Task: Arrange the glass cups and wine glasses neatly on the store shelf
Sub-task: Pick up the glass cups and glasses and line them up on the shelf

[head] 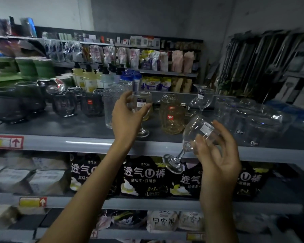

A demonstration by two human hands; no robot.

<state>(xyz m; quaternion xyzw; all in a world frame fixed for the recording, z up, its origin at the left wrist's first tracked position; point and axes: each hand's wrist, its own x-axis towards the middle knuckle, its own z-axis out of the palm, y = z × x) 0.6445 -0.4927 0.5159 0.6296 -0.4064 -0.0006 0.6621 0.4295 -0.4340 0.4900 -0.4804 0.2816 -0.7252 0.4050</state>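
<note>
Two hands (pixel 125 118) (pixel 218 155) grip two wine glasses (pixel 142 102) (pixel 197 133), one each.

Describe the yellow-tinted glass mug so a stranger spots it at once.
On the grey metal shelf, between the left hand and right hand, stands the yellow-tinted textured glass mug. Its clear neighbours lack that tint and its two red diamond labels.

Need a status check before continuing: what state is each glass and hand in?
Left hand: grips left wine glass by bowl.
Left wine glass: upright, foot on shelf.
Right hand: holds right wine glass by bowl.
Right wine glass: tilted, off shelf, foot lower left.
Amber mugs: stacked, on shelf.
Textured tumbler: upright on shelf.
</note>
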